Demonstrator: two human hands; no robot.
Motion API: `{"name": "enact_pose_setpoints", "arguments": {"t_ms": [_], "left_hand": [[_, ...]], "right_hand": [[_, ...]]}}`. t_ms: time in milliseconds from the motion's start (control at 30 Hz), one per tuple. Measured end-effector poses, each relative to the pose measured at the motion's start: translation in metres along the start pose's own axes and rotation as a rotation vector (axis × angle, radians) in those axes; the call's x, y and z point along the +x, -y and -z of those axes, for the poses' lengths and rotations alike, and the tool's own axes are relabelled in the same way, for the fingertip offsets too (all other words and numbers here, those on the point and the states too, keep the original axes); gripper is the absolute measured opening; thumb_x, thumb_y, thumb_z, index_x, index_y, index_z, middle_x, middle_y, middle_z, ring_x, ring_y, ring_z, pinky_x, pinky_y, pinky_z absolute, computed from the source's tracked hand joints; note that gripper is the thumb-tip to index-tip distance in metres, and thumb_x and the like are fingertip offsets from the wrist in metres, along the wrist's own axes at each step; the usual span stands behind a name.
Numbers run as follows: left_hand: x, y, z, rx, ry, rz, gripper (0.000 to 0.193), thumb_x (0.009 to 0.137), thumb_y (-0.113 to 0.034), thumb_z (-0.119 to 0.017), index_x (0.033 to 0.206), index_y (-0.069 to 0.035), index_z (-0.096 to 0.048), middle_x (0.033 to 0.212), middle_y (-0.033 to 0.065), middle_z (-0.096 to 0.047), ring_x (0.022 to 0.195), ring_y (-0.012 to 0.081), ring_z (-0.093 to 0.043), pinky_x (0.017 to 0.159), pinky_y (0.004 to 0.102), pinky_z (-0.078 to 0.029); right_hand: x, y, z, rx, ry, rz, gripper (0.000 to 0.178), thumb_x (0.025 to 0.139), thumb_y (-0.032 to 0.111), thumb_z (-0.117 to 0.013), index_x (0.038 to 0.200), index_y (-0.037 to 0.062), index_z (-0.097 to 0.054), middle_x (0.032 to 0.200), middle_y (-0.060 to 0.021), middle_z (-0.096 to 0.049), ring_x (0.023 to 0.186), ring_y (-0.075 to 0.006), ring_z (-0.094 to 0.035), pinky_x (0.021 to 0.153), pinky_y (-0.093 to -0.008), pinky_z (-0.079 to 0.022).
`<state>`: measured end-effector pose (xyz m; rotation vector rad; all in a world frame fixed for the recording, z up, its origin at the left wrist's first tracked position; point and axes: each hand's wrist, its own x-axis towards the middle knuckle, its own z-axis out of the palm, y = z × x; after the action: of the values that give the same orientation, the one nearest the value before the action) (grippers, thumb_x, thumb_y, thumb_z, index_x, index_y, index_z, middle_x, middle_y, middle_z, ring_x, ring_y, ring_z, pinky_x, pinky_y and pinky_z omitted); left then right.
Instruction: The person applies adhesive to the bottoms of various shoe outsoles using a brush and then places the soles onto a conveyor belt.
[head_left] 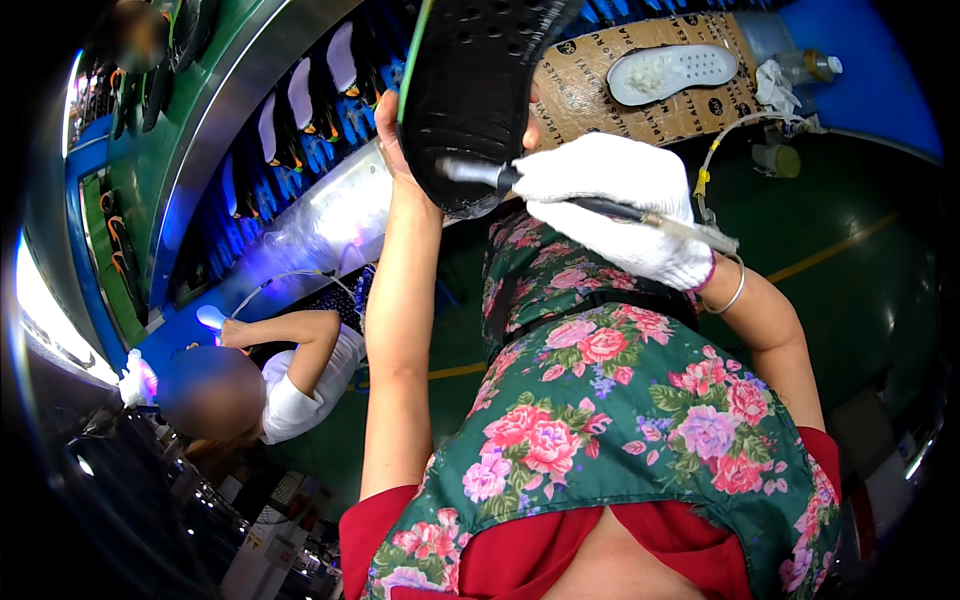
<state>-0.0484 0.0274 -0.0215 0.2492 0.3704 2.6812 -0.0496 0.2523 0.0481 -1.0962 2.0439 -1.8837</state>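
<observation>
My bare left hand [393,142] grips a black shoe sole [468,100] by its edges, the thumb side showing at the left and fingertips at the right. The sole's wide face has rows of small holes at the upper end and fine ridges lower down. In a white knit glove, my right hand [610,195] holds a brush [600,207] with a dark handle. Its pale bristles touch the sole's lower, rounded end. A clear tube joins the back end of the handle.
A white insole-shaped piece [672,74] lies on printed cardboard [580,105], with a bottle [808,67] and crumpled tissue [776,88] to its right. Shoe parts [300,92] stand along a blue-bristled conveyor at the left. Another person [305,385] works at the lower left.
</observation>
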Motion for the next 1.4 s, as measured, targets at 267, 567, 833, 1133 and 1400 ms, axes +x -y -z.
{"name": "enact_pose_setpoints", "arguments": {"t_ms": [267,567,833,1133,1400], "left_hand": [[-0.002,-0.024,-0.021,-0.113,-0.189,0.137,0.079,0.082,-0.049,-0.062,0.140,0.003,-0.048,0.128,0.0272,-0.059,0.105,0.0424,-0.065,0.090,0.0606,-0.053],[0.001,-0.029,-0.015,0.091,-0.178,0.165,0.081,0.078,-0.050,-0.064,0.139,0.001,-0.049,0.129,0.0259,-0.058,0.107,0.0410,-0.063,0.092,0.0572,-0.051],[0.005,-0.023,-0.012,0.232,-0.251,0.023,0.096,0.074,-0.072,-0.058,0.138,-0.001,-0.048,0.118,0.0273,-0.057,0.083,0.0382,-0.059,0.070,0.0484,-0.046],[-0.012,-0.010,-0.003,0.085,-0.353,0.015,0.089,0.085,-0.070,-0.045,0.143,-0.003,-0.044,0.120,0.0263,-0.057,0.089,0.0417,-0.062,0.082,0.0532,-0.052],[-0.025,0.038,-0.016,-0.036,-0.498,-0.026,0.083,0.092,-0.067,-0.037,0.142,-0.001,-0.044,0.125,0.0275,-0.059,0.095,0.0459,-0.067,0.079,0.0512,-0.060]], "right_hand": [[-0.023,0.004,-0.016,-0.113,0.239,0.181,0.023,0.082,0.011,-0.073,0.105,0.0137,-0.074,0.103,-0.0081,-0.072,0.090,-0.0246,-0.070,0.075,-0.0350,-0.056],[-0.012,0.009,-0.021,0.011,0.172,0.112,0.022,0.077,0.004,-0.078,0.098,0.0068,-0.075,0.097,-0.0119,-0.074,0.084,-0.0255,-0.072,0.075,-0.0329,-0.056],[-0.015,0.006,-0.034,0.189,0.041,-0.128,0.020,0.079,0.005,-0.078,0.098,0.0047,-0.075,0.094,-0.0107,-0.073,0.086,-0.0213,-0.071,0.077,-0.0317,-0.056],[-0.005,0.012,-0.013,0.623,-0.029,-0.620,0.018,0.085,0.002,-0.073,0.103,-0.0006,-0.074,0.086,-0.0057,-0.072,0.071,-0.0087,-0.066,0.061,-0.0218,-0.053],[0.043,-0.031,0.041,-0.394,-0.269,0.176,0.018,0.080,0.003,-0.075,0.098,0.0034,-0.074,0.095,-0.0114,-0.073,0.084,-0.0228,-0.071,0.075,-0.0311,-0.056]]}}
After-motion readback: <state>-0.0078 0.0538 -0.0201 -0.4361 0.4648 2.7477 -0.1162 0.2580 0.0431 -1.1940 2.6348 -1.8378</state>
